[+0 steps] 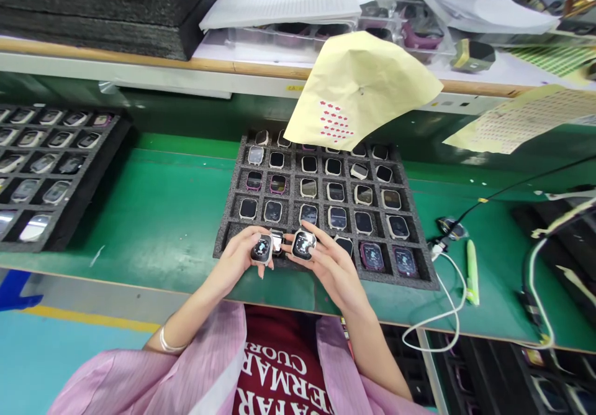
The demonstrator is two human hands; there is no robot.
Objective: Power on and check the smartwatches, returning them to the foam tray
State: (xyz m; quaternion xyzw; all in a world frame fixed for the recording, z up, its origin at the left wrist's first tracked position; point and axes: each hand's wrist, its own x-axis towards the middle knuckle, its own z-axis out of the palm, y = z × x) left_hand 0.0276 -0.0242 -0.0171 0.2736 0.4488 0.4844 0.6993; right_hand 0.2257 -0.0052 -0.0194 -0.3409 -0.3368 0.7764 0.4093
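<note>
My left hand (pixel 240 252) grips a smartwatch case (pixel 261 249) by its edges, its lit screen facing up. In my right hand (pixel 331 266) is another smartwatch case (pixel 303 245) with a pale frame and a lit dial. Both are held side by side over the front edge of a dark foam tray (pixel 291 179). Many compartments of this tray hold watch cases, some pale-framed, some purple, such as the purple watch (pixel 372 256) at the front right. Between my hands, a further watch case (pixel 276 241) shows partly.
A second foam tray of watches (pixel 88 185) stands at the left. Yellow sticker sheets (pixel 344 92) hang from the shelf (pixel 261 69) over the tray's back. To the right lie a green pen-like stick (pixel 472 272), a white cable (pixel 459 315) and a round charger (pixel 451 227).
</note>
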